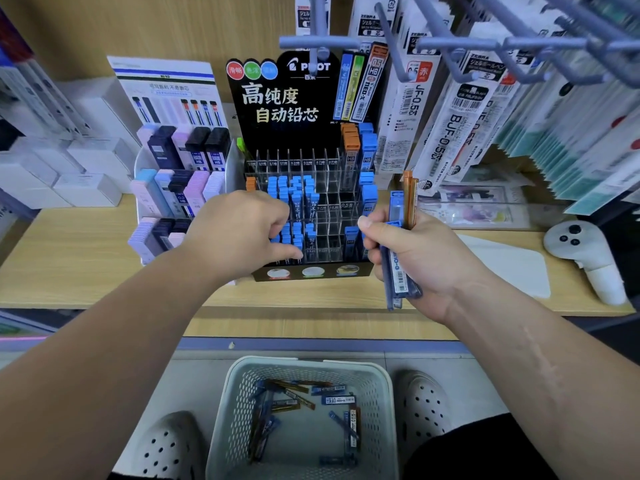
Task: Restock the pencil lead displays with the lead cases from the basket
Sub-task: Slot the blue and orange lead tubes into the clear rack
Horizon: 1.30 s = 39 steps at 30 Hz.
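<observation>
blue and orange lead cases (pixel 396 206): a bundle is standing upright in the right hand, tops poking above the fist, bottoms hanging below it, just right of the display's right edge.
right hand (pixel 419 252): fingers are wrapping tightly round the bundle, thumb pressing across its front; it is hovering over the front of the desk, apart from the display.
left hand (pixel 239 233): fingers (pixel 278 216) are curling in against the blue-capped cases in the display's lower left rows, thumb pointing toward the bottom row; i cannot tell whether they are pinching a case or only pressing on them.
pilot display (pixel 287 105): is standing on the desk, black backboard upright, clear stepped compartments in front; blue caps are crowding the left-centre columns, blue and orange cases are lining the right edge, and the clear compartments (pixel 327 202) between them are lying open.
basket (pixel 382 386): is sitting on the floor below the desk's front edge, between two white shoes (pixel 166 448); loose lead cases (pixel 294 398) are lying flat around its sides, leaving the middle of its bottom bare.
desk (pixel 69 261): pale wood, its front edge running straight across below both wrists.
white display (pixel 173 192): is standing just beside the pilot display's left side, holding pastel and dark cases.
hooks (pixel 446 46): are jutting out overhead, above the right hand.
white controller (pixel 581 244): is lying near the desk's right end, well apart from the right hand.
</observation>
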Motion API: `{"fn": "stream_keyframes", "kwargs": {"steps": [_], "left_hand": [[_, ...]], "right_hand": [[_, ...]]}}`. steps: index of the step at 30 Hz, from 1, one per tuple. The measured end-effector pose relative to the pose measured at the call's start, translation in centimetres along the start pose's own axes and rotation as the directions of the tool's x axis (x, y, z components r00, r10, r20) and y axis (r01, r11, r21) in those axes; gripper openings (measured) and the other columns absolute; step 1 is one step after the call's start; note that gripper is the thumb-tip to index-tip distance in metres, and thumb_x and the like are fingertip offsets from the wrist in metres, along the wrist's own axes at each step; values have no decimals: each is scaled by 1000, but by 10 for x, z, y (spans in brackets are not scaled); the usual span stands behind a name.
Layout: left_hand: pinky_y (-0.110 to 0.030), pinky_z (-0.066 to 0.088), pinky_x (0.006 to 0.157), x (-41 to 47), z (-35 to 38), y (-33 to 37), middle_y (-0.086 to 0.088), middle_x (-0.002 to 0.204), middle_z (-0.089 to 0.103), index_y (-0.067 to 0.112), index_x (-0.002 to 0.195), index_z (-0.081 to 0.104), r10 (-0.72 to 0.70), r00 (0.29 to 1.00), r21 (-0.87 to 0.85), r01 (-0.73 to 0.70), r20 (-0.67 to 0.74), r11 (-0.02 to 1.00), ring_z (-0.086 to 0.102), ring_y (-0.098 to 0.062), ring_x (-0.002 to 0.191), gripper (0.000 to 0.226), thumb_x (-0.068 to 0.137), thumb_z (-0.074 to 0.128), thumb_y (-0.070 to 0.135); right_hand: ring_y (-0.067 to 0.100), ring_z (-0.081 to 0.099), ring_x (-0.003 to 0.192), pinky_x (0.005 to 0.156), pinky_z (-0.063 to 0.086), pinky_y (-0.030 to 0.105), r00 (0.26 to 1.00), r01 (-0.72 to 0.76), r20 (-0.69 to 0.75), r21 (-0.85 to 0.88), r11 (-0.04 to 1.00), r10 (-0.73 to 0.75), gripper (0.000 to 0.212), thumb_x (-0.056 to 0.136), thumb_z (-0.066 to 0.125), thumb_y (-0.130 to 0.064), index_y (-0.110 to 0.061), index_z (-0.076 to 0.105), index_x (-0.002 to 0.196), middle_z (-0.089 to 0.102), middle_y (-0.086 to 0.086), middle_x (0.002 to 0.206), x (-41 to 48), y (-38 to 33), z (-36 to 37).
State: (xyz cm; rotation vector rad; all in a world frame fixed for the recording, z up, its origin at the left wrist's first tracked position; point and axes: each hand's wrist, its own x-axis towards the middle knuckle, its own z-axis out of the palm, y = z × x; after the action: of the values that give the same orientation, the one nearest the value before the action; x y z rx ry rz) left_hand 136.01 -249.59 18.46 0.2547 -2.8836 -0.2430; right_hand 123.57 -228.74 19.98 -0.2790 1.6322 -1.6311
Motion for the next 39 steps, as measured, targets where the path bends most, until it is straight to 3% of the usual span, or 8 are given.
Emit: {"fn": "stream_keyframes", "kwargs": {"steps": [5, 8, 12, 15, 19, 27, 34, 39], "left_hand": [[-28, 31, 49, 0, -6, 2, 9, 55, 37, 28, 58, 30, -27, 999, -29, 27, 18, 999, 41, -17, 54, 58, 67, 79, 56], [-27, 39, 50, -1, -17, 20, 7, 51, 46, 22, 57, 46, -159, 987, -235, 152, -10, 960, 46, -12, 52, 47, 73, 82, 48], [-25, 40, 51, -7, -28, 78, 3, 56, 64, 15, 68, 67, -317, 892, -731, 447, 322, 516, 48, -14, 48, 37, 83, 72, 48], [-22, 34, 44, -15, -20, 102, -4, 71, 73, 14, 76, 70, -201, 814, -755, 580, 544, 305, 50, -16, 45, 29, 89, 68, 39], [-20, 33, 39, -17, -13, 103, -10, 73, 72, 9, 82, 71, -216, 777, -787, 614, 591, 56, 50, -15, 43, 15, 91, 69, 21], [-23, 38, 40, -16, -10, 97, -7, 61, 67, 6, 74, 66, -437, 779, -838, 537, 451, 93, 52, -16, 42, 18, 81, 80, 16], [-25, 42, 43, -20, -5, 95, -11, 67, 70, 11, 70, 64, -381, 806, -836, 533, 454, 130, 58, -21, 48, 20, 80, 81, 18], [-31, 47, 54, -14, -13, 80, -9, 73, 72, 14, 92, 72, -366, 868, -862, 439, 335, 252, 61, -13, 59, 14, 81, 79, 11]], "right_hand": [[14, 53, 59, 48, 45, 20, 999, -26, -22, 119, 993, 28, 17, 92, 74, -18, -20, 57, 90, 61, 1, 70, -2, -1, 7], [14, 53, 59, 51, 46, 23, 999, 1, -39, 146, 989, 4, 18, 91, 74, -18, -20, 57, 92, 62, 0, 69, -2, -2, 13], [11, 52, 52, 47, 45, 24, 995, 67, -84, 189, 980, -52, 18, 91, 74, -17, -20, 56, 86, 59, -2, 64, -3, -2, 25], [12, 53, 55, 48, 46, 26, 989, 98, -125, 190, 977, -75, 18, 91, 74, -18, -20, 56, 89, 60, -2, 67, -3, -1, 29], [12, 56, 60, 51, 48, 28, 983, 98, -164, 120, 988, -78, 20, 88, 78, -23, -20, 59, 91, 62, -2, 71, -5, -1, 28], [11, 50, 54, 43, 41, 21, 992, -30, -114, 119, 992, 43, 32, 79, 84, -28, -14, 64, 101, 57, 2, 70, -3, -13, 14], [12, 48, 53, 45, 43, 24, 999, -18, 32, 38, 999, 17, 17, 84, 76, -5, -12, 62, 92, 63, 16, 86, -6, -15, 13], [11, 50, 54, 49, 43, 27, 996, 56, 71, -146, 988, -46, 18, 82, 79, -6, -13, 63, 84, 59, -3, 58, -8, -12, 17]]}}
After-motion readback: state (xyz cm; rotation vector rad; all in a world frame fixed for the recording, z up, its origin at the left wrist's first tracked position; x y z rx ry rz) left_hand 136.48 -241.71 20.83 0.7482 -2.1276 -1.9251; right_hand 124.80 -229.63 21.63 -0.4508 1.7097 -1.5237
